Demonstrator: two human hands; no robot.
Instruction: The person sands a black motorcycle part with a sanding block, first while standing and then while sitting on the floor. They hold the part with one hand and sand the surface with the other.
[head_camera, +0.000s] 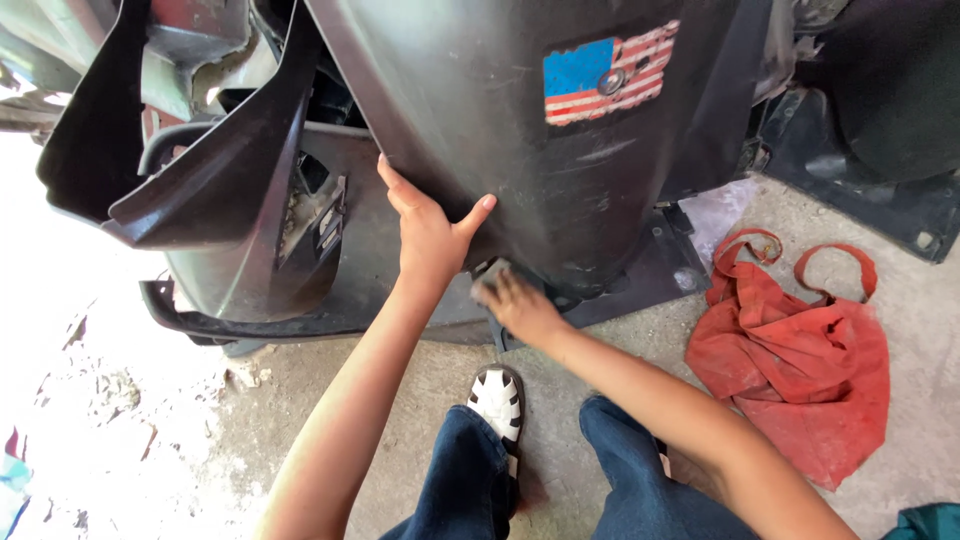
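Two hands on one dark plastic scooter panel (520, 150), long axis running from 12 down to 6 o'clock, rounded tip pointing at 6. Left hand (430, 235) spread flat against panel's lower edge, thumb out. Right hand (515, 305), blurred, just beneath tip at 5 o'clock; grip impossible to tell. Red cloth bag (800, 360) lying at 3 o'clock on concrete floor (600, 350).

I see my two arms bare to the elbow, no sleeves or jewellery. I wear dark blue jeans (470, 480) with wide legs, and a white strappy sandal (498, 400) on one foot.
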